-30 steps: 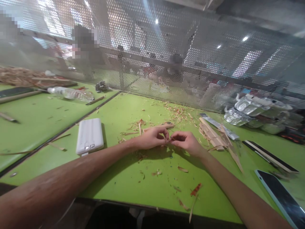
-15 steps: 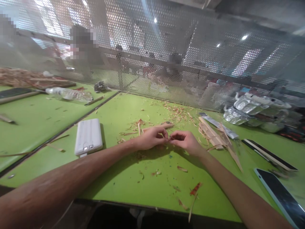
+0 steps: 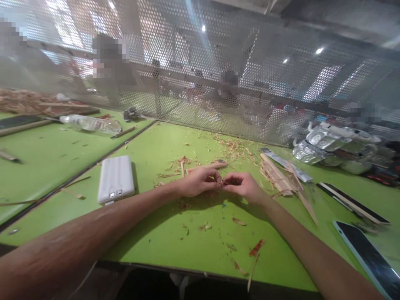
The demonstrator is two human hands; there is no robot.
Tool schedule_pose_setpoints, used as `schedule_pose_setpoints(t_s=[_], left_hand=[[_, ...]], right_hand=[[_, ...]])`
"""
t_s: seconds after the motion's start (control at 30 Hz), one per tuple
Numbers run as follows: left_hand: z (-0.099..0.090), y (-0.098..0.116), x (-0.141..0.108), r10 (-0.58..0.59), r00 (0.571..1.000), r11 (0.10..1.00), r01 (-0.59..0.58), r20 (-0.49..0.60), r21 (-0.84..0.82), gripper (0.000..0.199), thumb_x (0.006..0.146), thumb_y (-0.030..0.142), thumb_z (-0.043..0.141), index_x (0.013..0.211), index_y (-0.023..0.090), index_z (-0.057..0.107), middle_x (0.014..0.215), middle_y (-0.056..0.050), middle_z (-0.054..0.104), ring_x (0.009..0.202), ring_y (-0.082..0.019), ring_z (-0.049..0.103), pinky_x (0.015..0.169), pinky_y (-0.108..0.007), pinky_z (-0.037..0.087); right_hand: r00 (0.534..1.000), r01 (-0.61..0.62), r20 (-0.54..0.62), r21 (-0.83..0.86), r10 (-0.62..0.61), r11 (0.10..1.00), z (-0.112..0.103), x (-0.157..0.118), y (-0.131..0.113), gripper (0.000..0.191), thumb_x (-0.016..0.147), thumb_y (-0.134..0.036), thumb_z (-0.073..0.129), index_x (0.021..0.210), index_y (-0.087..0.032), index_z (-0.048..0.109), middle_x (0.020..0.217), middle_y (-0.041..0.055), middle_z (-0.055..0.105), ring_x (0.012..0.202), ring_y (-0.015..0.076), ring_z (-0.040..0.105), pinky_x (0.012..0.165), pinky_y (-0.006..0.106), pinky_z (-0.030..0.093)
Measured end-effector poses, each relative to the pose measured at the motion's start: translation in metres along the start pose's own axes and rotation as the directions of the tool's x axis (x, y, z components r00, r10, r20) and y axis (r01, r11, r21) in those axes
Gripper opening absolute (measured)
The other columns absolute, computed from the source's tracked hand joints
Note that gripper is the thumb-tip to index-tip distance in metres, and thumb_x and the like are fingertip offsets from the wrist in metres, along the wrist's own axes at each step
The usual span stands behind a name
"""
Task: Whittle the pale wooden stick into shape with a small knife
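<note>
My left hand [image 3: 201,182] and my right hand [image 3: 242,185] meet fingertip to fingertip above the green table [image 3: 200,241]. Both are closed in a pinch around something small and dark, too tiny to name. Just behind my left hand lies a pale wooden piece [image 3: 206,166] with a darker end. Thin wood shavings [image 3: 183,160] are scattered around and beneath the hands. Right of my right hand rests a bundle of flat wooden strips [image 3: 278,177].
A white power bank [image 3: 116,179] sits left, near my forearm. A phone [image 3: 368,256], a black-and-cream flat strip [image 3: 356,202] and silver-wrapped packs [image 3: 331,143] are at right. A clear plastic bottle [image 3: 90,123] lies back left. A perforated screen [image 3: 193,83] stands along the far edge.
My fingertips have shifted very slightly while staying pinched together. Everything on the table lies as before.
</note>
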State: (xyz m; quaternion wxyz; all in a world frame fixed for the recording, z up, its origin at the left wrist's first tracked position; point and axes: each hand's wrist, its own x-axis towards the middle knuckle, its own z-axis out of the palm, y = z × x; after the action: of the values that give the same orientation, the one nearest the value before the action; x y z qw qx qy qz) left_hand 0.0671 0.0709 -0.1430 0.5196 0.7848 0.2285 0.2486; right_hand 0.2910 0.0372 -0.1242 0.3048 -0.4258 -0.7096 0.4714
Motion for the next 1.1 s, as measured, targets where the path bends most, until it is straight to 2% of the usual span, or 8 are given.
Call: schedule_pose_setpoints(t_s=[0.1, 0.23, 0.4, 0.57, 0.63, 0.93, 1.03, 1.1], left_hand=[[-0.0014, -0.0014, -0.0006, -0.014, 0.999, 0.999, 0.015, 0.03, -0.034, 0.02, 0.096, 0.032, 0.063, 0.09, 0.013, 0.063, 0.139, -0.018, 0.059, 0.071, -0.009, 0.064, 0.063, -0.026, 0.053], [-0.0021, 0.0005, -0.002, -0.021, 0.999, 0.997, 0.024, 0.043, -0.074, 0.021, 0.097, 0.032, 0.064, 0.091, 0.012, 0.063, 0.13, -0.018, 0.065, 0.069, -0.01, 0.065, 0.063, -0.027, 0.053], [-0.0007, 0.001, -0.0012, -0.025, 1.0, 0.998, 0.026, 0.013, -0.058, 0.023, 0.095, 0.035, 0.065, 0.09, 0.013, 0.062, 0.135, -0.017, 0.062, 0.069, -0.009, 0.064, 0.063, -0.027, 0.053], [0.0017, -0.0019, 0.0017, -0.061, 0.996, 0.993, 0.054, -0.069, -0.109, 0.015, 0.093, 0.029, 0.065, 0.091, 0.016, 0.059, 0.094, -0.006, 0.07, 0.068, -0.01, 0.062, 0.063, -0.025, 0.051], [0.0024, -0.0005, 0.0018, -0.065, 0.995, 0.995, 0.059, -0.074, -0.085, 0.011, 0.093, 0.026, 0.063, 0.089, 0.016, 0.059, 0.088, -0.004, 0.069, 0.067, -0.01, 0.062, 0.064, -0.025, 0.051], [-0.0001, 0.0058, -0.0021, -0.033, 0.999, 0.999, 0.033, -0.011, -0.008, 0.017, 0.095, 0.032, 0.064, 0.093, 0.015, 0.066, 0.112, -0.011, 0.07, 0.075, -0.012, 0.065, 0.068, -0.028, 0.053], [-0.0001, 0.005, -0.0028, -0.038, 0.999, 0.999, 0.039, 0.035, -0.034, 0.021, 0.097, 0.034, 0.062, 0.095, 0.013, 0.067, 0.119, -0.015, 0.068, 0.07, -0.012, 0.065, 0.065, -0.03, 0.053], [0.0002, 0.0046, -0.0026, -0.048, 0.999, 0.997, 0.049, 0.021, -0.052, 0.022, 0.097, 0.034, 0.06, 0.097, 0.013, 0.066, 0.118, -0.015, 0.068, 0.066, -0.011, 0.065, 0.063, -0.03, 0.053]], right_hand=[[1.0, -0.018, 0.021, -0.004, 0.019, 1.0, -0.0015, -0.0007, -0.0013, 0.02, 0.078, -0.036, 0.082, 0.086, -0.019, 0.076, 0.079, 0.0024, 0.071, 0.07, 0.0154, 0.062, 0.067, 0.031, 0.05], [0.999, -0.033, -0.009, -0.001, 0.033, 0.999, -0.0022, -0.0005, -0.0016, 0.024, 0.076, -0.039, 0.084, 0.087, -0.018, 0.076, 0.08, 0.0024, 0.07, 0.069, 0.0143, 0.059, 0.064, 0.029, 0.047], [0.999, -0.02, -0.025, 0.027, 0.021, 0.999, -0.0033, 0.0015, 0.002, 0.026, 0.074, -0.039, 0.086, 0.084, -0.019, 0.075, 0.073, 0.0009, 0.068, 0.062, 0.0123, 0.055, 0.056, 0.026, 0.043], [0.999, -0.018, -0.05, 0.026, 0.02, 0.999, -0.0034, 0.0015, 0.0056, 0.021, 0.077, -0.036, 0.085, 0.083, -0.019, 0.075, 0.068, -0.0003, 0.066, 0.056, 0.01, 0.051, 0.051, 0.024, 0.039], [0.999, -0.003, -0.048, 0.024, 0.004, 1.0, -0.0027, 0.0013, 0.0053, 0.02, 0.077, -0.035, 0.085, 0.083, -0.019, 0.075, 0.069, -0.0002, 0.066, 0.056, 0.0105, 0.052, 0.051, 0.025, 0.04], [1.0, 0.004, -0.024, 0.026, -0.003, 1.0, -0.0007, -0.0005, 0.0013, 0.017, 0.078, -0.032, 0.083, 0.085, -0.019, 0.076, 0.077, 0.0023, 0.071, 0.067, 0.0147, 0.061, 0.063, 0.029, 0.048], [1.0, -0.013, -0.019, 0.018, 0.014, 1.0, -0.0014, -0.0007, 0.0016, 0.017, 0.078, -0.032, 0.082, 0.086, -0.019, 0.076, 0.078, 0.0021, 0.071, 0.065, 0.0136, 0.059, 0.06, 0.028, 0.046], [1.0, -0.016, -0.019, 0.021, 0.017, 1.0, -0.0014, -0.0001, 0.0021, 0.017, 0.078, -0.032, 0.082, 0.086, -0.019, 0.076, 0.075, 0.0011, 0.069, 0.062, 0.0127, 0.057, 0.058, 0.027, 0.045]])
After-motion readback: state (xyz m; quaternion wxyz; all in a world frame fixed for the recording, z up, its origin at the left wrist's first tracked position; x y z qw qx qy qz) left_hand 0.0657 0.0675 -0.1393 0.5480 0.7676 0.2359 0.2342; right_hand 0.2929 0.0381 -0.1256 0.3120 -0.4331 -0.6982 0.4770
